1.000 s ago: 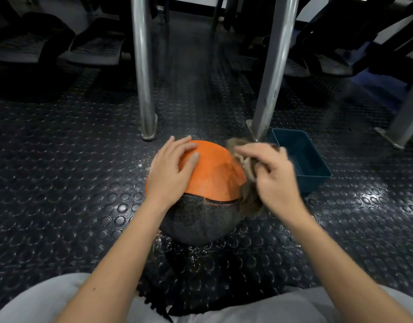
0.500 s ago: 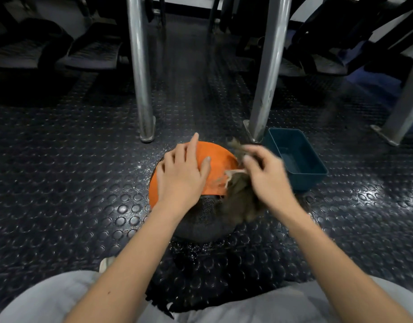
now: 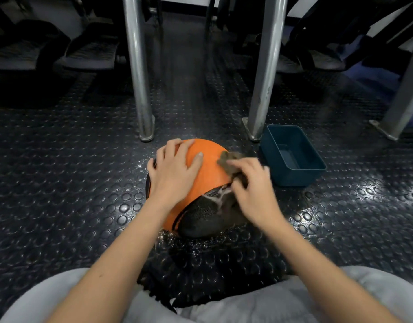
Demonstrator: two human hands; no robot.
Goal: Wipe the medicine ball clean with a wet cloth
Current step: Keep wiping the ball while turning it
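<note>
At frame centre, the medicine ball [image 3: 210, 164] has turned since a second ago — its black panel [image 3: 201, 213] now faces lower right, streaked wet. The left hand [image 3: 175, 171] lies flat, fingers spread, on the orange top; the right hand [image 3: 252, 185] clutches the cloth [image 3: 226, 158], now up on the ball's upper-right shoulder, so fresh surface gets wiped. The blue tub [image 3: 294, 179], right of it, looks near-empty — any water is unclear.

no writing, label, brand, number or sign can be read anywhere here, neither on the medicine ball [image 3: 208, 164] nor on the bin [image 3: 291, 155].
</note>
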